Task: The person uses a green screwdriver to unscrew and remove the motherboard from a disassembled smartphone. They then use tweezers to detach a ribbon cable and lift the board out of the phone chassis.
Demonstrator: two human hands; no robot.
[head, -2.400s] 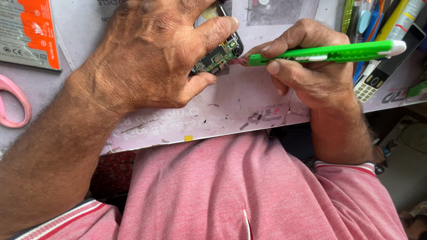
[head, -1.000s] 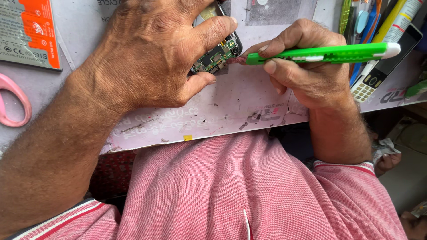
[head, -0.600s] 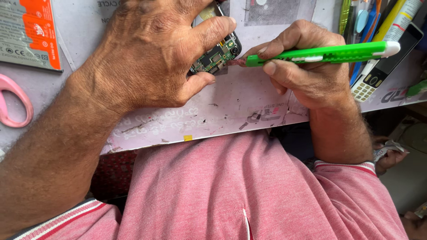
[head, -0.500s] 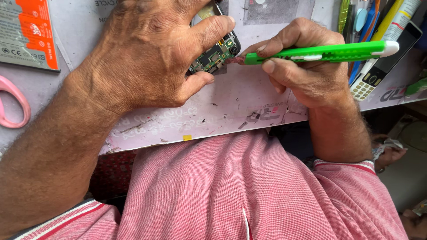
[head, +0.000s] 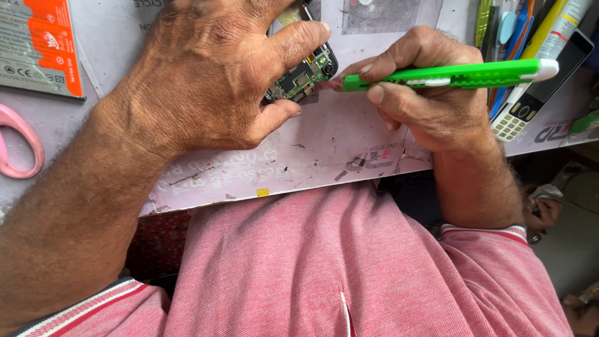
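The phone (head: pixel 302 72) lies opened on the counter (head: pixel 349 143), its green circuit board bare, so the back is already off. The left hand (head: pixel 212 81) clamps it down while the right hand (head: pixel 424 100), closed around a green tool (head: pixel 446 75), sets the tip at the board's edge; work on the board looks unfinished.

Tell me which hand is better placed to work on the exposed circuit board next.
Probably the right hand: it holds the green tool with its tip at the circuit board. The left hand grips the board itself.
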